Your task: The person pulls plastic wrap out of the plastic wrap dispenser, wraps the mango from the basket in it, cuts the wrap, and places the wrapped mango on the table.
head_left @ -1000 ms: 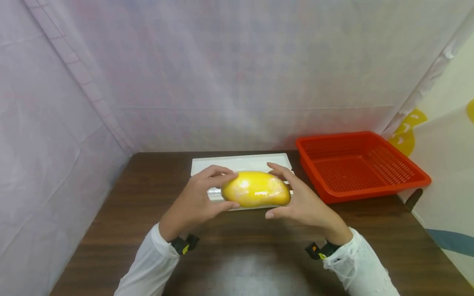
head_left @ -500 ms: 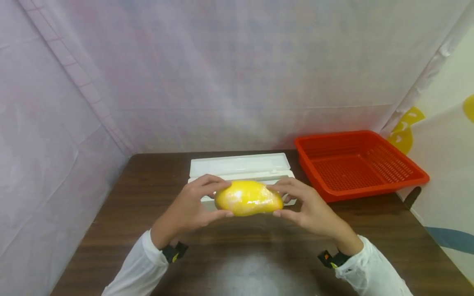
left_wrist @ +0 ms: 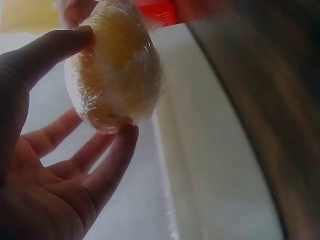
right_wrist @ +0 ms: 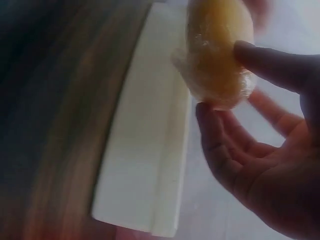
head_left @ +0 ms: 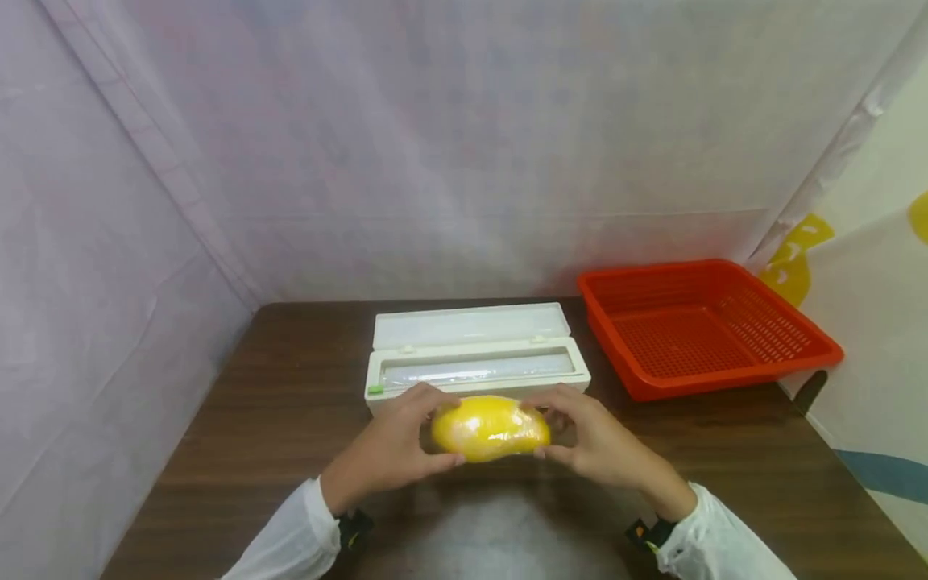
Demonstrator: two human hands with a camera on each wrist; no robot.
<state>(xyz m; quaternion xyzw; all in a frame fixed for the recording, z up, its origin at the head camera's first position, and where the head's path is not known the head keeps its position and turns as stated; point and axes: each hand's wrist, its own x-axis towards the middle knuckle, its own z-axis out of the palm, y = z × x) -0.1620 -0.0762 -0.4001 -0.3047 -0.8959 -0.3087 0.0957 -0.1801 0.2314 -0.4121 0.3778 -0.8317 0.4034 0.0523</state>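
A yellow mango (head_left: 491, 428) wrapped in clear cling film is held up between both hands, lying crosswise in the head view. My left hand (head_left: 391, 441) grips its left end, thumb on the near side and fingers on the far side. On the other end, my right hand (head_left: 600, 439) pinches it in the same way. The left wrist view shows wrinkled film over the mango (left_wrist: 120, 70). In the right wrist view a loose flap of film sticks out from the mango (right_wrist: 217, 60). Behind the hands stands a white cling film dispenser (head_left: 471, 348) with its lid raised and a roll inside.
A red plastic basket (head_left: 681, 379) stands at the back right of the dark wooden table (head_left: 290, 387). White curtains hang at the back and left. Patterned cloth (head_left: 870, 346) borders the right side.
Both hands have brought the mango nearer to me, uncovering the dispenser behind it. The right hand, with its thumb off the mango at first, has closed its thumb and fingers on the right end.
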